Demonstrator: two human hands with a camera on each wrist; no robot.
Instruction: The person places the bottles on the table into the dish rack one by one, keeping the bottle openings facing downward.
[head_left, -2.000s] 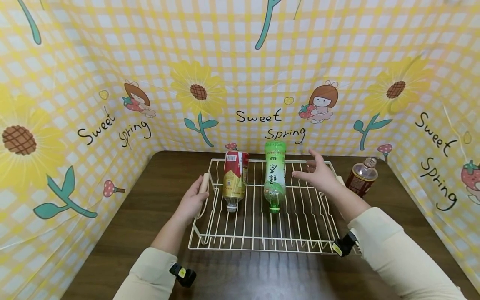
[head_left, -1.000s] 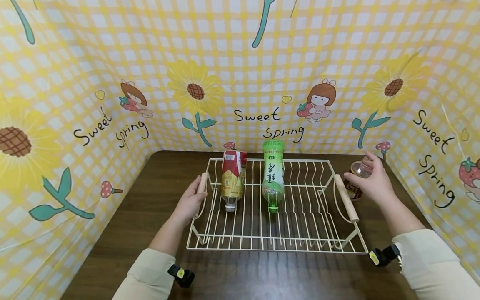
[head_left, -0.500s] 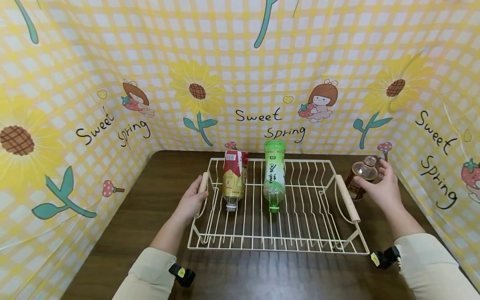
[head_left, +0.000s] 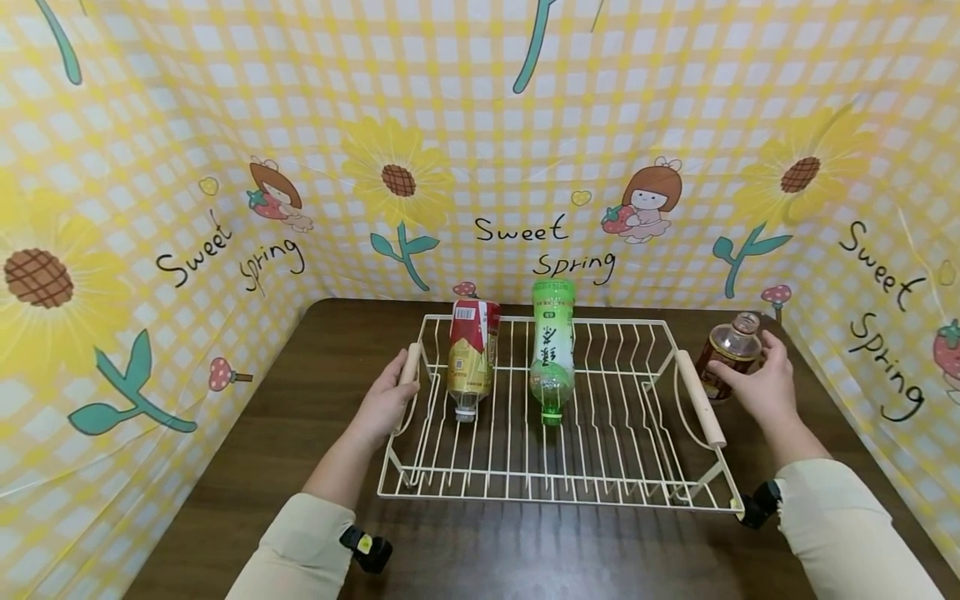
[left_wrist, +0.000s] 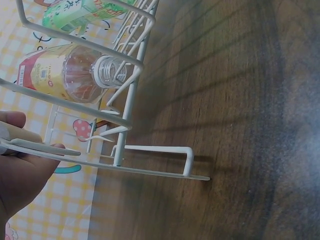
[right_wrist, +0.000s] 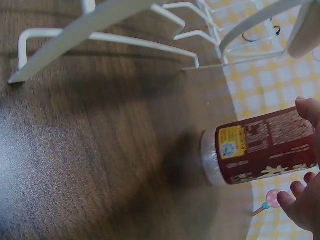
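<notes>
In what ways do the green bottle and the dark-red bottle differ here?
Colour: the green bottle has a green-and-white wrapper; the dark-red bottle has a dark red label.
Pose: the green bottle rests in the rack, neck toward the front; the dark-red bottle is neck-up beside it.
Contact: the right hand touches the dark-red bottle, not the green bottle.
Shared: both have printed labels.

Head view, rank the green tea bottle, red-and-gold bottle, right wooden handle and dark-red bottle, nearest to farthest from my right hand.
1. Dark-red bottle: at the right hand.
2. Right wooden handle: the rack's right side.
3. Green tea bottle: mid-rack.
4. Red-and-gold bottle: rack's left part.
</notes>
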